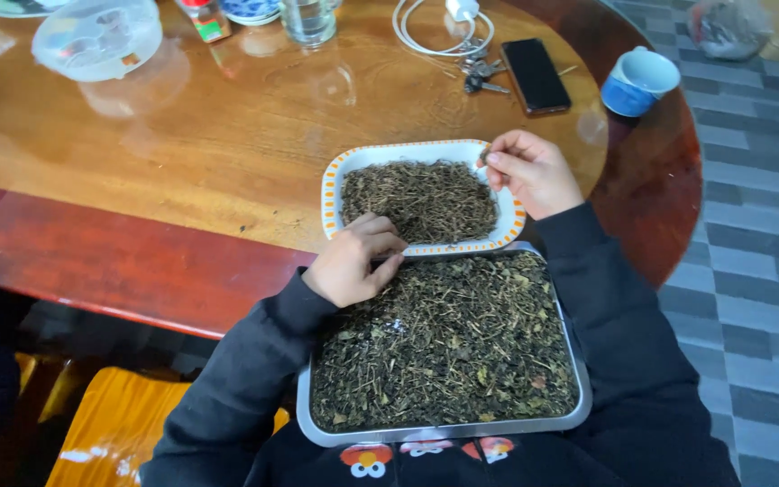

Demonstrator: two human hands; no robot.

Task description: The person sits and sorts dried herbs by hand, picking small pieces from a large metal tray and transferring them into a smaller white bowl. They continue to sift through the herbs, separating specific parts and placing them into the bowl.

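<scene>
Right hand (534,169) pinches a small dried bit over the orange-rimmed dish (334,180) on the tabletop (182,153); left hand (353,260) curls shut at the metal tray (579,361) of dried leaves (448,343). Best to pick only stems, dropping them squarely into the dish

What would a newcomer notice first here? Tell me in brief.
Two trays of dried leaves fill the middle: a big metal tray on the person's lap and a white dish with an orange rim on the wooden table. The left hand rests between them; the right hand pinches a bit over the dish.
</scene>
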